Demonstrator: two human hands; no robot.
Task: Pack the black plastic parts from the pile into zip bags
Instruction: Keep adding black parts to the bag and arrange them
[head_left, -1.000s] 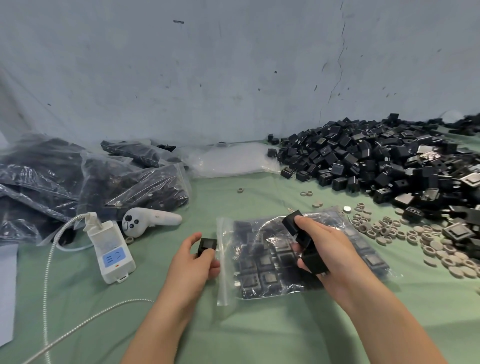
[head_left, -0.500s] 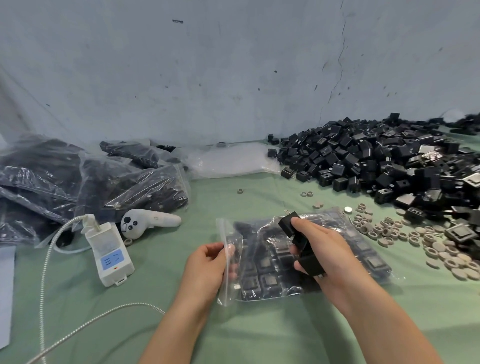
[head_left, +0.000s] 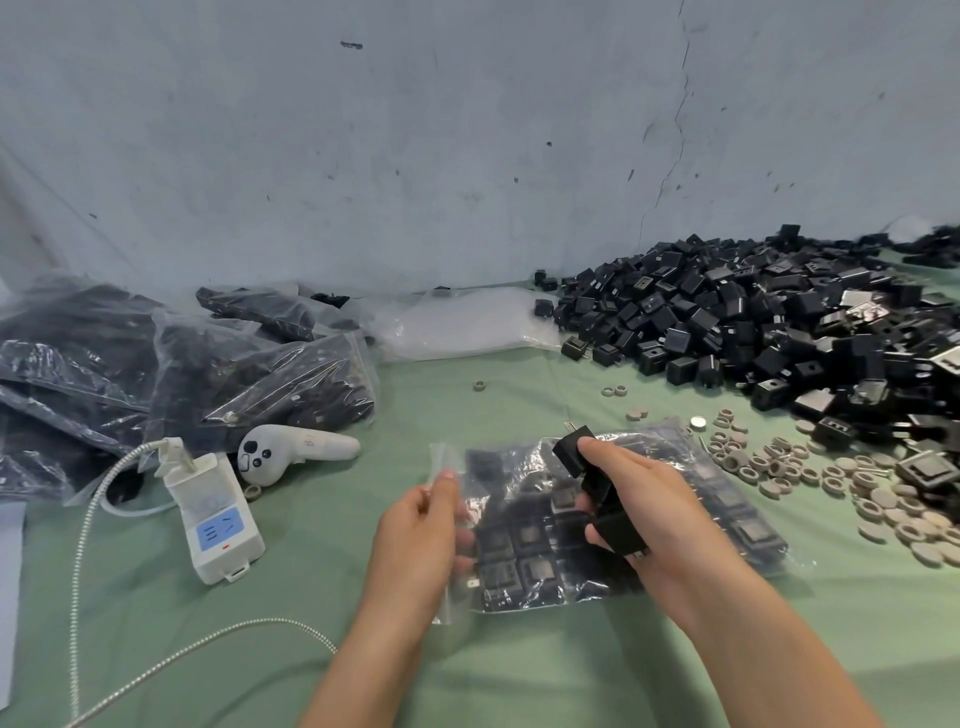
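A clear zip bag (head_left: 524, 551) partly filled with black plastic parts lies on the green cloth in front of me, its mouth to the left. My left hand (head_left: 415, 540) pinches the bag's open edge. My right hand (head_left: 644, 509) hovers over the bag and grips a stack of black parts (head_left: 597, 488), one sticking out above my fingers and one below. A big pile of black parts (head_left: 753, 322) fills the far right of the table.
Filled zip bags (head_left: 182, 374) are heaped at the left. A stack of empty bags (head_left: 457, 322) lies by the wall. A white controller (head_left: 291, 452), a white socket adapter (head_left: 218, 519) with braided cable, and several beige rings (head_left: 831, 478) lie around.
My left hand, which held one black part beside the bag, has moved right to the bag's mouth and now pinches its edge. The right hand stayed over the bag with its parts.
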